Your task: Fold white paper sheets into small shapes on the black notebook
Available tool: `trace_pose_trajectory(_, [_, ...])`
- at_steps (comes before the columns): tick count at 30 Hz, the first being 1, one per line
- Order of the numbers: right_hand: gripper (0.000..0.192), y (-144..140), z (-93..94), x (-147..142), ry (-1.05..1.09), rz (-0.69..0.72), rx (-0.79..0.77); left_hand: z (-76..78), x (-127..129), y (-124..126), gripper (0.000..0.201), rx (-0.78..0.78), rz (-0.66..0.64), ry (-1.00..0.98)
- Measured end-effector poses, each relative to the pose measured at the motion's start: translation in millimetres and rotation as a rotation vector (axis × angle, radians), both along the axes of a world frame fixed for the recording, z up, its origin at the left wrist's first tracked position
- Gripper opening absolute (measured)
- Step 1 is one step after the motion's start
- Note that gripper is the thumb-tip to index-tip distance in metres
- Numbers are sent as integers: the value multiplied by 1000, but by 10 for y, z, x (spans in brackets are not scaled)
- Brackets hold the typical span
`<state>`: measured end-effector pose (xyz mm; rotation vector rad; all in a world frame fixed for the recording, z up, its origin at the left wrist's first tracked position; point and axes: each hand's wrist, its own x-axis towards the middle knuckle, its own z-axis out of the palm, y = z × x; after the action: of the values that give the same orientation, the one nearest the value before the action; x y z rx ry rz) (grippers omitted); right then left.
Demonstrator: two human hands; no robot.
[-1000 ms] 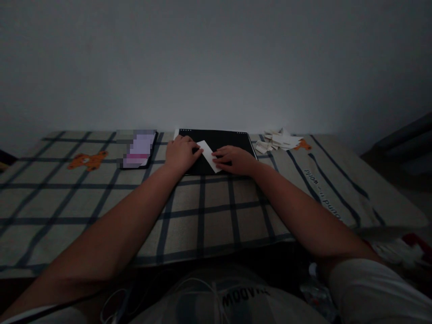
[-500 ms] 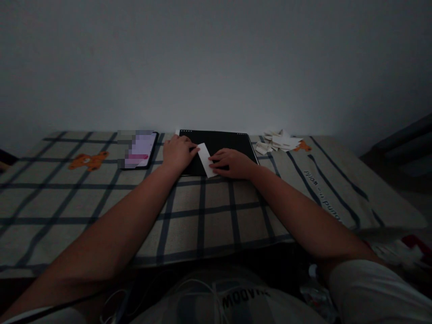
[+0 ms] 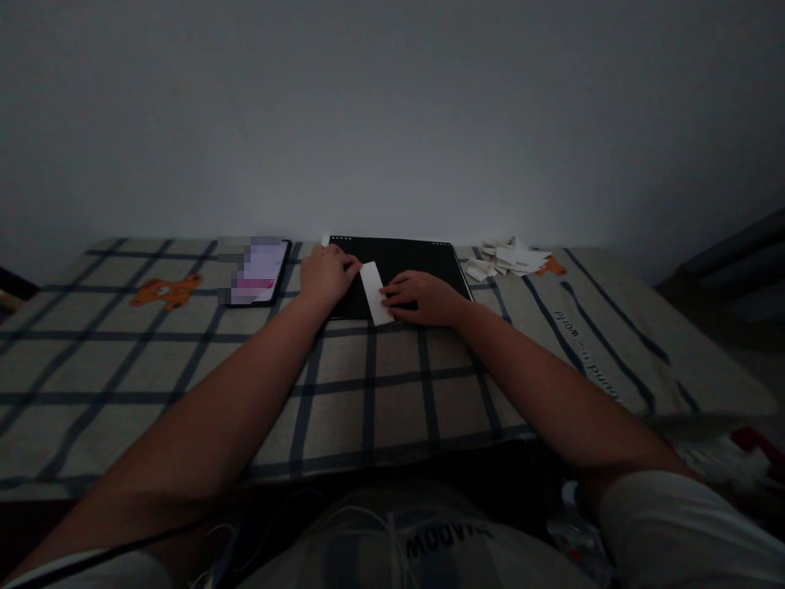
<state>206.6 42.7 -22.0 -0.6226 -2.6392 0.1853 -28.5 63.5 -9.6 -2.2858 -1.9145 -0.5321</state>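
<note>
A white paper strip point(image 3: 376, 296) lies slanted on a black-covered notebook point(image 3: 392, 252) with punched holes along its far edge. My left hand point(image 3: 326, 274) rests over the notebook's left side, its thumb and forefinger closed at the strip's upper left corner. From the other side, my right hand point(image 3: 423, 298) reaches in with fingers stretched out and thumb apart, the tips touching the strip's right edge. Its palm side is hidden.
Left of the notebook lies a phone point(image 3: 261, 274) with a lit, partly blurred screen. A pile of torn white paper pieces point(image 3: 512, 258) sits at right. A checked cloth point(image 3: 398, 401) covers the table, which stands against a grey wall point(image 3: 392, 123).
The strip's near end has swung slightly, so it lies a little straighter between my hands. The view has shifted slightly; both hands stay at the strip.
</note>
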Motion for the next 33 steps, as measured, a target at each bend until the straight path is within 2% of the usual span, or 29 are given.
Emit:
trace_pose_trajectory(5, [24, -11, -11, -27, 11, 24, -4, -2, 3, -14, 31, -15, -12, -29])
trace_pose_trajectory(11, [23, 1, -17, -33, 26, 28, -31, 52, -60, -68, 33, -3, -89, 72])
trace_pose_trajectory(17, [24, -2, 4, -26, 34, 39, -55, 144, -133, -108, 43, -119, -171, 195])
trace_pose_trajectory(29, [23, -28, 20, -27, 10, 24, -61, 213, -138, -247, 101, -297, -180, 301])
trace_pose_trajectory(33, [24, -50, 34, -32, 23, 29, -41, 214, -127, -271, 113, -334, -179, 308])
